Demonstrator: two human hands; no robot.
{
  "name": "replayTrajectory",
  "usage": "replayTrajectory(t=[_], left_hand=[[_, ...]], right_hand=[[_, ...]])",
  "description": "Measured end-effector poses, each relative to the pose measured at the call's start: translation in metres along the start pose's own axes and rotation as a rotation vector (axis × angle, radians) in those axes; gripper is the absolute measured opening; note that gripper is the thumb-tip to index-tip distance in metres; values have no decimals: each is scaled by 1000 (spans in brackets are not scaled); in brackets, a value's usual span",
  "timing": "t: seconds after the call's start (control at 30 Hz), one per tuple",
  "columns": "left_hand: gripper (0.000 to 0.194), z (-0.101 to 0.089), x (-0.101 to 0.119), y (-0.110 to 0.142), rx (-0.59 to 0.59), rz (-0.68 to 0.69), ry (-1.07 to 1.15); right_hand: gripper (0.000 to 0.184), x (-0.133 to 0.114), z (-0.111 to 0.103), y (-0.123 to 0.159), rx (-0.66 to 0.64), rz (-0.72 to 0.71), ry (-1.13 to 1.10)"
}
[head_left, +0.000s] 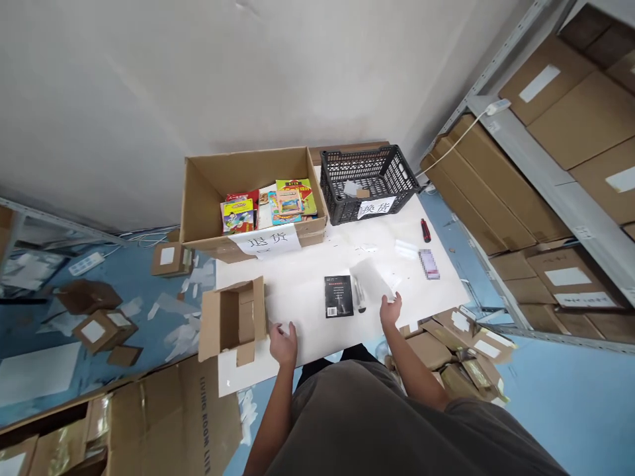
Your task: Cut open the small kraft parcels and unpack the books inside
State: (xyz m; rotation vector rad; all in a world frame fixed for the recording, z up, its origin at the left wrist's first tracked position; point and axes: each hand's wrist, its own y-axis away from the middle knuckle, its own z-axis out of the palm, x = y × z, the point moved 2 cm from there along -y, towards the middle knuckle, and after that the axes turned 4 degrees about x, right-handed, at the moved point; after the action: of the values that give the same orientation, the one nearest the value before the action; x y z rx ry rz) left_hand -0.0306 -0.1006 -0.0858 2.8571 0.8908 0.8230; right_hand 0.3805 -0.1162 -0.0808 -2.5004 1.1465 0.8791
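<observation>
On the white table, my left hand point(284, 344) is beside an opened small cardboard box point(237, 317). Its thumb and fingers are apart, with nothing clearly seen between them. My right hand point(391, 312) has its fingertips on the lower right edge of a thin white sheet point(372, 279), which looks partly raised; whether it is paper or plastic I cannot tell. Between the hands lies a black book point(338, 296) with a barcode on its cover. A slim clear-and-black object point(360, 296), perhaps a cutter or pen, rests between book and sheet.
A large carton point(208, 198) of colourful books and a black plastic crate point(342, 206) stand at the back, each with a paper label. A red-and-black tool point(425, 230) and a phone point(429, 264) lie on the right. Box-filled shelves point(526, 152) flank the table; cartons point(436, 350) cover the floor.
</observation>
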Motion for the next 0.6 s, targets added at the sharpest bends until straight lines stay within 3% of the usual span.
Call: replayTrajectory(t=[0.07,0.13,0.2,0.3,0.4,0.5,0.6], left_hand=[[40,10,23,10,-133,178,51],[34,30,50,17,-391,288,143],[39,53,76,19,-602,294,226],[47,85,100,14,-648,102,211],[45,105,107,9,-641,-9,192],[39,114,107,5,-664,-53,239],[32,118,111,5,-718,-70,334]], right_hand=[[58,-18,-4,8,17,-90,14],[53,-40,3,20,-132,-294,48],[57,-56,18,33,-333,-461,141],[72,-63,47,51,-613,-506,348],[80,-54,66,60,-823,-466,534],[83,-48,71,59,-946,-478,629],[81,-48,68,52,-987,-485,621]])
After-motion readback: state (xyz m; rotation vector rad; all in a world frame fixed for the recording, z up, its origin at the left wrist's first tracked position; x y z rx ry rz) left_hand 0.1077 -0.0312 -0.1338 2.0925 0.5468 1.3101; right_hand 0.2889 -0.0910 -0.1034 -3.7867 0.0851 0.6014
